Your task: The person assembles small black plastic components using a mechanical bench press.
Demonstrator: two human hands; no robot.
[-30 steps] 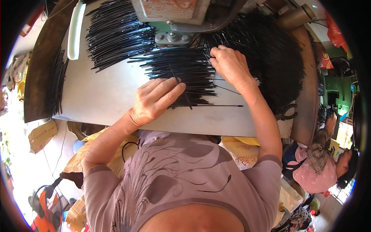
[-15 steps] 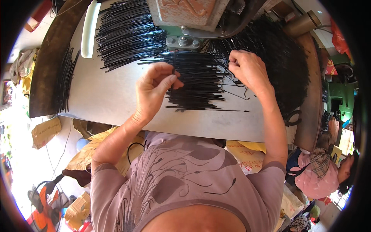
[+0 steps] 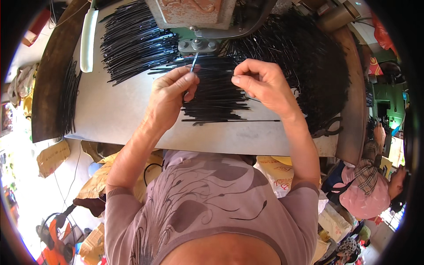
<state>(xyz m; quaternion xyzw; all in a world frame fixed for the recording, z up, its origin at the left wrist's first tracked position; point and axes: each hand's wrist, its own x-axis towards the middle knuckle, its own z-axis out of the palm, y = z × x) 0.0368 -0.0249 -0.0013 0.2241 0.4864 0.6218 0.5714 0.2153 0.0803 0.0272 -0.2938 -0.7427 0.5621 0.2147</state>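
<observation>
The left hand (image 3: 170, 92) has the thumb and the index finger clamped on a narrow, flat, dark strip with a shiny face (image 3: 194, 62). This strip stands out above the fingertips, and its upper end points to a grey metal block with round bolts (image 3: 197, 45), which lies just beyond them. The other fingers of this hand are curled inward.

The right hand (image 3: 267, 86) has the thumb and the index finger brought together at their tips, on the end of a very thin, dark strand (image 3: 214, 69). The strand runs from these tips toward the left fingers; whether it is joined to the strip there, I cannot tell.

Below and between the two sets of fingers lies a row of thin, straight, black rods (image 3: 216, 99) on a smooth, pale grey tabletop (image 3: 117, 99). Nearer to the body than all the fingers, one single long black rod (image 3: 258, 120) lies along the front of this row. Beyond the left fingers, to their left, is a second bundle of black rods (image 3: 139, 42). To the right of the right fingers spreads a large, dense, black heap (image 3: 322, 84).
</observation>
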